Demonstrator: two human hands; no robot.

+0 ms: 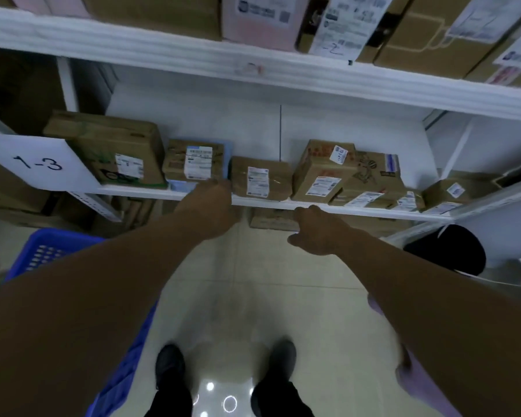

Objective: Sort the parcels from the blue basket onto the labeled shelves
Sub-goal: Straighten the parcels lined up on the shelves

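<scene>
Left hand point(212, 203) and right hand point(313, 231) at the shelf point(373, 211) near sign point(36, 162) "1-3"; grips cannot be told.

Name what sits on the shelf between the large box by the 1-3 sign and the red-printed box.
In the head view, two brown parcels: the left parcel atop a blue packet, and the right parcel beside it.

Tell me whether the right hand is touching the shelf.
Cannot tell. In the head view the right hand has fingertips overlapping the front edge of the shelf, but blur hides whether they rest on it or hover.
</scene>
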